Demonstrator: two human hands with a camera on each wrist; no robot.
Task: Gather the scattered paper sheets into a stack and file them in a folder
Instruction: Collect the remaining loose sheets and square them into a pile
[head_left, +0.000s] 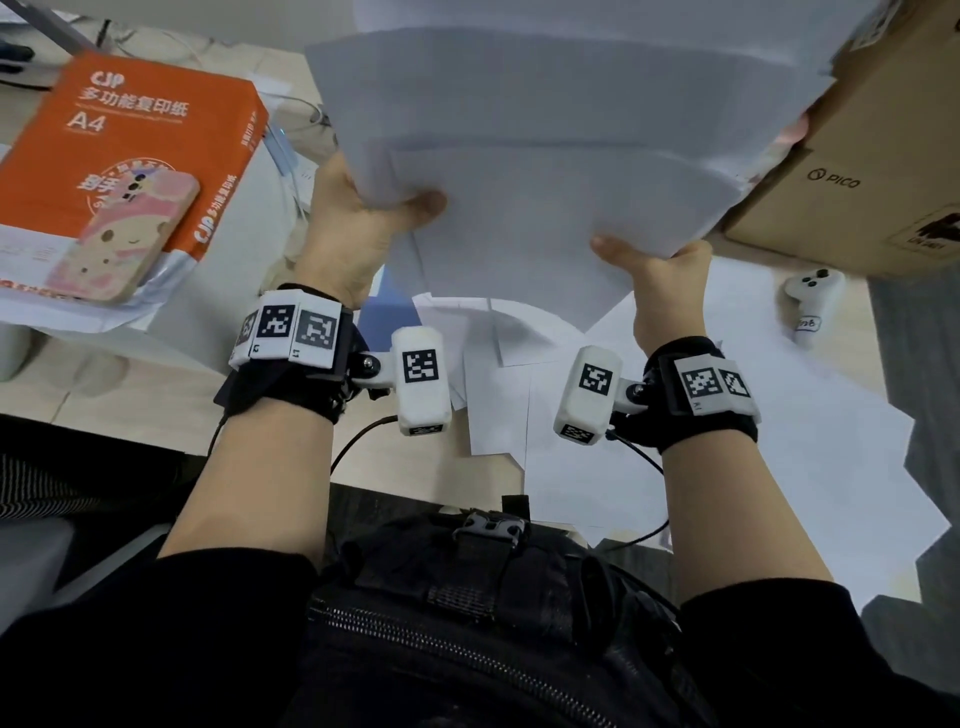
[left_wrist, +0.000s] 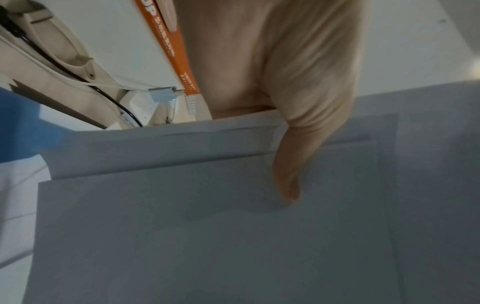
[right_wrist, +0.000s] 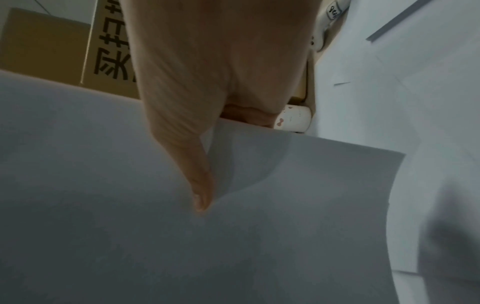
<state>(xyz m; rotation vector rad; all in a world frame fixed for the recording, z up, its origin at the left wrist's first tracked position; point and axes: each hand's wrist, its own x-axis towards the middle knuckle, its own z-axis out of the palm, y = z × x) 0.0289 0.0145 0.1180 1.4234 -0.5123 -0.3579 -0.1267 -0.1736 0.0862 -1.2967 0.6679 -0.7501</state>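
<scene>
A loose, uneven stack of white paper sheets (head_left: 545, 140) is raised above the desk, its edges staggered. My left hand (head_left: 358, 218) pinches its near left corner, thumb on top. My right hand (head_left: 660, 275) pinches the near right corner the same way. The left wrist view shows my thumb pressed on the stack (left_wrist: 207, 226); in the right wrist view the thumb dents the top sheet (right_wrist: 233, 236). More white sheets (head_left: 649, 415) lie scattered on the desk below. A blue folder (head_left: 387, 312) peeks out from under the sheets by my left wrist.
An orange A4 paper ream (head_left: 130, 140) with a pink phone (head_left: 124, 234) on it sits at the left. A brown PICO cardboard box (head_left: 872, 171) stands at the right, close to the raised stack. A white controller (head_left: 810, 301) lies at its foot. Cables run behind the ream.
</scene>
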